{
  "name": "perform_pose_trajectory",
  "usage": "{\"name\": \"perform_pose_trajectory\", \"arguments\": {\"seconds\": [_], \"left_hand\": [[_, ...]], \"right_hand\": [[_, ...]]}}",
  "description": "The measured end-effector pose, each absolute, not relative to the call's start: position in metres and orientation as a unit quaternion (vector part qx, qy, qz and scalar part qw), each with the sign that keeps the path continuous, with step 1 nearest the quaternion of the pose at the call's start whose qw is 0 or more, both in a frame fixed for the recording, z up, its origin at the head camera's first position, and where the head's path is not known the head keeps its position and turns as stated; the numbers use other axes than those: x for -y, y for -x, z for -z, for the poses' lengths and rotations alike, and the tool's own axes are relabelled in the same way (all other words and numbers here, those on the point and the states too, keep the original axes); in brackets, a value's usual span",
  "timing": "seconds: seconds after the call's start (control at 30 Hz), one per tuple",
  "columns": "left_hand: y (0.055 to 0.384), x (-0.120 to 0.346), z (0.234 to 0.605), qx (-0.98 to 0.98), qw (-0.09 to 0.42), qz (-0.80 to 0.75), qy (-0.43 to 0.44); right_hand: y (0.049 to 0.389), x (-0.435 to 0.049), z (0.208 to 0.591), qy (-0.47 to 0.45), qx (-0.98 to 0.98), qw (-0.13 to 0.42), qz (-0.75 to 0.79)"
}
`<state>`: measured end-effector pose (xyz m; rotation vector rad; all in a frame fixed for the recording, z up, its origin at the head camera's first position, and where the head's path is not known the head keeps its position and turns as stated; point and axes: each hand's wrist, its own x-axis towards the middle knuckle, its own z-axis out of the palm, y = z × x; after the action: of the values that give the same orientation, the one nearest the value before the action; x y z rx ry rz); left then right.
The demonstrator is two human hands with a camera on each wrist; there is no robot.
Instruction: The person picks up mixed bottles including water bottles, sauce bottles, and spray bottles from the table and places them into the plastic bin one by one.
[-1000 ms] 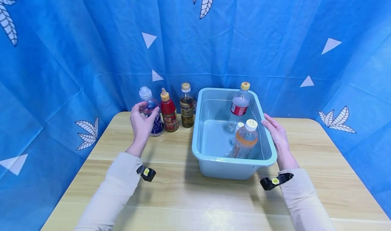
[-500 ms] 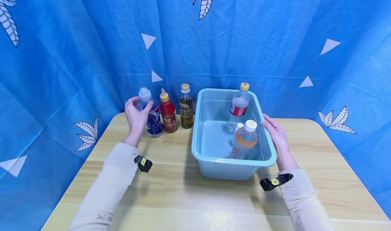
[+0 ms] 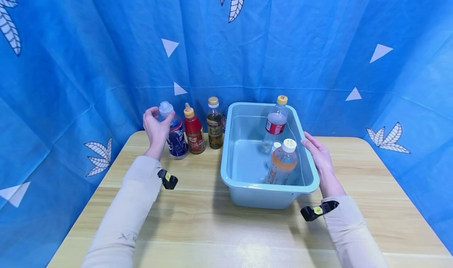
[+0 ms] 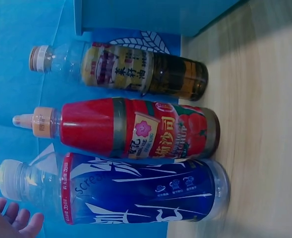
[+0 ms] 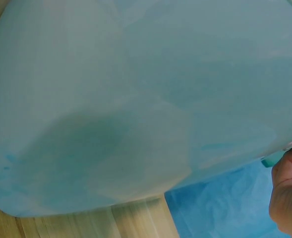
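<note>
My left hand (image 3: pixel 155 129) is around the neck of a bottle (image 3: pixel 177 140) with a blue label and a clear domed cap, standing at the table's back left. In the left wrist view the fingertips (image 4: pixel 31 225) and thumb lie either side of the cap (image 4: pixel 9 179), with a gap showing. Right beside that bottle stands a red ketchup squeeze bottle (image 3: pixel 194 132), then an oil bottle (image 3: pixel 214 124) with a yellow label. At the right, my right hand (image 3: pixel 322 158) holds the rim of a light blue plastic basin (image 3: pixel 244 185); the right wrist view shows its side wall (image 5: pixel 111 99).
Inside the basin, a clear bottle with a red label (image 3: pixel 276 124) and an orange-banded bottle with a white cap (image 3: pixel 283 165) lean at the right, a smaller white-capped bottle (image 3: pixel 275 146) between them. A blue curtain (image 3: pixel 226 55) hangs behind the wooden table (image 3: pixel 212 236).
My left hand has shifted left and up, from in front of the blue-labelled bottle to around its cap and neck. The right hand and the basin have stayed put.
</note>
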<state>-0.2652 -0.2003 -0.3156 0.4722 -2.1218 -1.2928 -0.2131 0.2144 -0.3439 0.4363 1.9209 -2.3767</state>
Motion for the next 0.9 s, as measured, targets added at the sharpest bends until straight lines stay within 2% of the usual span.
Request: {"name": "perform_pose_trajectory", "arguments": {"seconds": [0.5,0.9], "left_hand": [[0.281,0.204,0.319,0.795,0.296,0.491,-0.196],[0.287,0.210,0.321,0.801,0.281,0.498,-0.179]], "right_hand": [[0.216,-0.216,0.344,-0.136,-0.623,0.034,0.769],[0.215,-0.216,0.345,-0.132,-0.599,0.033,0.789]]}}
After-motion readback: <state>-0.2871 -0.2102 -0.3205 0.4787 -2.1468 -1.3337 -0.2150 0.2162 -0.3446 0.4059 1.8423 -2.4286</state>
